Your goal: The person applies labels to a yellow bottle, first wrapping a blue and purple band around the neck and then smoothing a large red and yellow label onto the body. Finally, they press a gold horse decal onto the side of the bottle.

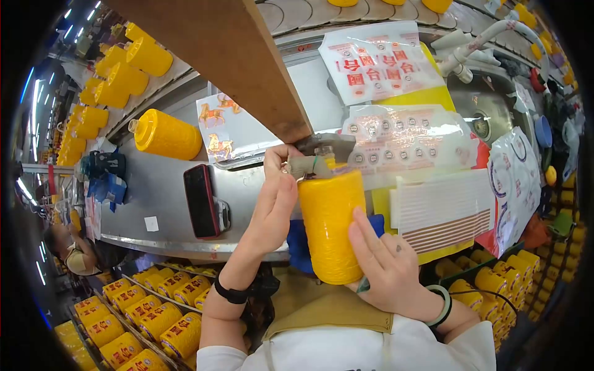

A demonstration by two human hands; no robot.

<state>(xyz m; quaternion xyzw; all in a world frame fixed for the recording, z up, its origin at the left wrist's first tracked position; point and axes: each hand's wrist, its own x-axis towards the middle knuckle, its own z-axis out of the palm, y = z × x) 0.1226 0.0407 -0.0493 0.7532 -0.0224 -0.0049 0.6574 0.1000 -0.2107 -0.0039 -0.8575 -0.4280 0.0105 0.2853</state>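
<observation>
A yellow bottle [333,229] with a textured body lies tilted in front of me, its neck pointing away. My right hand [390,263] supports its lower right side, two fingers stretched along the wall and the rest beneath the base. At the bottle's shoulder, my left hand [275,198] has its fingers curled round a small grey cloth-like pad [302,166], which presses close to the neck. A thin green band shows beside that pad. Behind the neck, a wooden post [229,62] comes down to the steel worktop [167,216]. Blue cloth [300,246] shows behind the bottle.
Left on the worktop are another yellow bottle [167,135], a phone [201,201] and a sheet of horse decals [218,123]. Printed transfer sheets [377,62] and striped strips [442,213] lie right, near a sink [489,117]. Crated yellow bottles [148,315] stand below; a person [77,250] is far left.
</observation>
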